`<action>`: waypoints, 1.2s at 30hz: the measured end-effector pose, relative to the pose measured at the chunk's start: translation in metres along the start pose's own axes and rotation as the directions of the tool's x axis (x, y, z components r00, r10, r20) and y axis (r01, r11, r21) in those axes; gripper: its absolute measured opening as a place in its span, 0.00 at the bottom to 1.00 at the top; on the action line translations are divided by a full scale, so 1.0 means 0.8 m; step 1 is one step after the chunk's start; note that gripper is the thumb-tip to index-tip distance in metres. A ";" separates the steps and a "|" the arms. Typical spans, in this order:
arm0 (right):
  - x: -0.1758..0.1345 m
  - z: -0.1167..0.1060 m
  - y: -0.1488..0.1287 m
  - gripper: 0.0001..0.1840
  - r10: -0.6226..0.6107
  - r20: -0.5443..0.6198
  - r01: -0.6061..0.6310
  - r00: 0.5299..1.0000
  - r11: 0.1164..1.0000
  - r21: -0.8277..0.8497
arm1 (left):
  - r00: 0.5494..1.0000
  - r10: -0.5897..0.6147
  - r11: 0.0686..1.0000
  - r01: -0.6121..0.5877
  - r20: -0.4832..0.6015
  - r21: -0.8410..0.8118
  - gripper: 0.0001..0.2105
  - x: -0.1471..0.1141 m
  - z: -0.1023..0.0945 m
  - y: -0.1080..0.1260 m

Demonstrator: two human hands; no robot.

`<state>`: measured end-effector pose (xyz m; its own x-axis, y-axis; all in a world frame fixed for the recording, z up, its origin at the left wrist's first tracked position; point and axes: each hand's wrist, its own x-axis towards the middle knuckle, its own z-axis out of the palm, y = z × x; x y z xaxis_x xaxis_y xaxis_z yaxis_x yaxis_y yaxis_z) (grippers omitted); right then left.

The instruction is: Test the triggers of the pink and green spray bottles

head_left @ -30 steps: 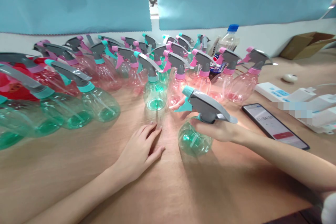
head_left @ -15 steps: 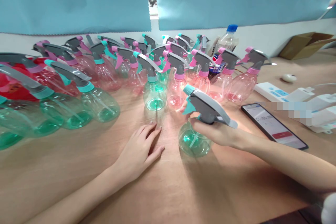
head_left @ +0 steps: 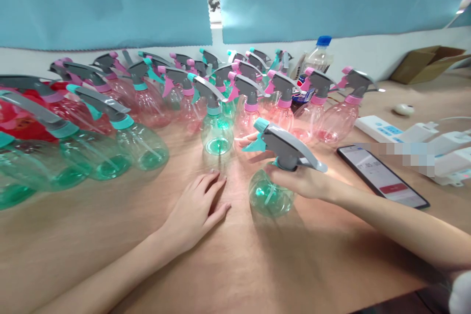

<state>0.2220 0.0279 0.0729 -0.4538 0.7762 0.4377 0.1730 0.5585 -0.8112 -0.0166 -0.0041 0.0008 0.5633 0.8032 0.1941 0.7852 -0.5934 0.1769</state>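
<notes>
A clear green spray bottle (head_left: 272, 198) with a grey and turquoise trigger head (head_left: 289, 144) stands upright on the table. My right hand (head_left: 309, 179) is around its neck, thumb in front and fingers stretched apart behind the trigger, not closed on it. The trigger head hides part of that hand. Flat on the wood to the left rests my left hand (head_left: 200, 208), open, fingers a little spread, holding nothing. Just beyond my left fingertips is another green spray bottle (head_left: 217, 135), with a pink spray bottle (head_left: 247, 120) beside it.
Several green spray bottles (head_left: 143, 149) stand at left, and several pink ones (head_left: 340, 120) at the back. A phone (head_left: 382, 176) lies right of my right hand, near a white power strip (head_left: 379, 127) with plugs. Behind are a blue-capped bottle (head_left: 322, 56) and a cardboard box (head_left: 423, 66).
The fingers of my right hand have loosened from around the trigger and stretched out to the left. The bottle has barely shifted. My left hand has stayed still.
</notes>
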 end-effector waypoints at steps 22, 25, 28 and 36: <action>-0.025 -0.012 0.020 0.22 0.119 -0.049 -0.126 0.992 0.974 -0.191 | 1.000 0.005 1.000 -0.004 -0.011 0.015 0.23 0.003 0.002 -0.004; -0.037 -0.022 0.013 0.30 0.120 0.000 -0.116 0.993 0.958 -0.262 | 1.000 0.008 1.000 -0.008 -0.008 0.016 0.23 0.003 0.001 -0.004; -0.053 -0.028 0.012 0.34 0.140 -0.004 -0.134 0.990 0.937 -0.323 | 1.000 0.007 1.000 -0.006 -0.017 0.021 0.23 0.003 0.002 -0.005; -0.087 -0.018 0.025 0.34 0.151 -0.132 -0.196 0.980 0.854 -0.482 | 0.999 0.007 1.000 -0.006 -0.037 0.027 0.21 -0.003 0.003 0.000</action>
<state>0.2698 -0.0108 0.0318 -0.3032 0.8832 0.3578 0.6581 0.4656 -0.5917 -0.0177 -0.0058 -0.0019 0.5588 0.7966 0.2307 0.7885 -0.5965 0.1497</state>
